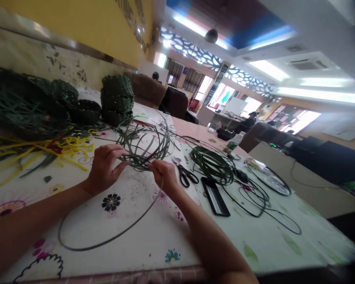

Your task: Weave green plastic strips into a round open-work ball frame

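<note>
An open, round weave of thin green strips (144, 144) stands on the flowered tablecloth between both hands. My left hand (109, 165) grips its left lower edge, with fingers and thumb closed on the strips. At its right lower edge, my right hand (165, 172) pinches a strip between thumb and fingers. One long thin strip (112, 239) runs from near my right hand in a wide loop over the cloth toward my left forearm. The fingertips of both hands are partly hidden by the strips.
Black scissors (187, 175) and a black tray-like object (215, 196) lie right of my right hand. Coiled green strips (211, 163) are behind them. Yellow strips (68, 148), dark woven baskets (117, 96) and a green heap (20, 104) are at the left. A bottle (233, 144) stands farther back.
</note>
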A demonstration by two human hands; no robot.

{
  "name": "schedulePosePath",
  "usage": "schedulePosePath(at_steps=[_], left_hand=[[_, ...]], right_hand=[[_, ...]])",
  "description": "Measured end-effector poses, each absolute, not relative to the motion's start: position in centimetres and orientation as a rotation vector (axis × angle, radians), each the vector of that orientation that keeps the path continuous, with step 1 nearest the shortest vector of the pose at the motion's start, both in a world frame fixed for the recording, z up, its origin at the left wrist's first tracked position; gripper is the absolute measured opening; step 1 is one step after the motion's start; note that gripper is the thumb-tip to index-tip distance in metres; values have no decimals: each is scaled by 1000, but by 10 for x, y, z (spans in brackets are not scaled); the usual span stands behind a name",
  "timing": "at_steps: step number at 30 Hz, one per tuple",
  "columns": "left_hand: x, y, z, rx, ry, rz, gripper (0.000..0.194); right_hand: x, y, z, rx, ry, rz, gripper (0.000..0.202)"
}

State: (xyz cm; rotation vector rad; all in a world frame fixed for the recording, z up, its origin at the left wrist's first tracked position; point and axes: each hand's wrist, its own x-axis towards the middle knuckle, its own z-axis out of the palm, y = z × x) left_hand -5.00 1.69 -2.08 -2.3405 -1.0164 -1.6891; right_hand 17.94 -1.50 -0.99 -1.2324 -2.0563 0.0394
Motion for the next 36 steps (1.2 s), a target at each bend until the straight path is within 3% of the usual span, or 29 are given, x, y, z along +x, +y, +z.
schedulePosePath(at_steps=[4, 11, 20, 36], left_hand=[[-45, 11, -23, -2535, -966, -1516, 24], [-45, 16, -27, -2563, -994, -1310, 20], [-39, 21, -36, -2637, -1198, -1535, 35], [-36, 21, -28, -2526, -1457, -1800, 23]], right_hand=[[163, -21, -13, -1258, -2211, -86, 37], [151, -26, -9, -1273, -2319, -189, 35], [158, -15, -28, -1246, -2282, -105, 35], [155, -20, -21, -1551, -2264, -103, 23]])
